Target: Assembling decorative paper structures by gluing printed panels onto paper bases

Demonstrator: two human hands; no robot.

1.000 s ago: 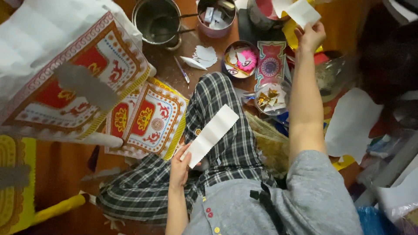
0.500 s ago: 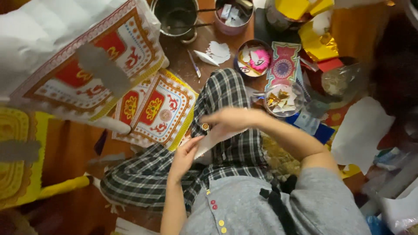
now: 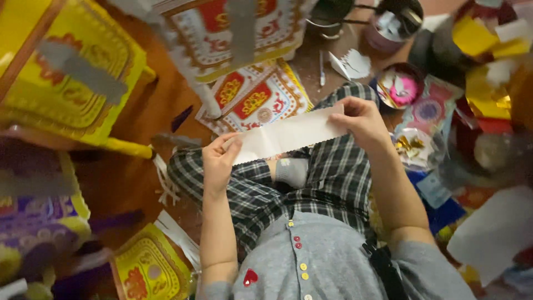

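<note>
The white paper strip (image 3: 288,135) is gripped at its ends by the left hand (image 3: 221,161) and right hand (image 3: 360,119), above the lap. Pink and white scraps are held in the round bowl (image 3: 397,89) beyond.

brown wooden floor (image 3: 166,100) — paper-strewn

Both hands now stretch the white paper strip (image 3: 288,135) flat.

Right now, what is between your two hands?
A white paper strip stretches from the left hand to the right hand above the plaid trousers, in the head view.
</note>
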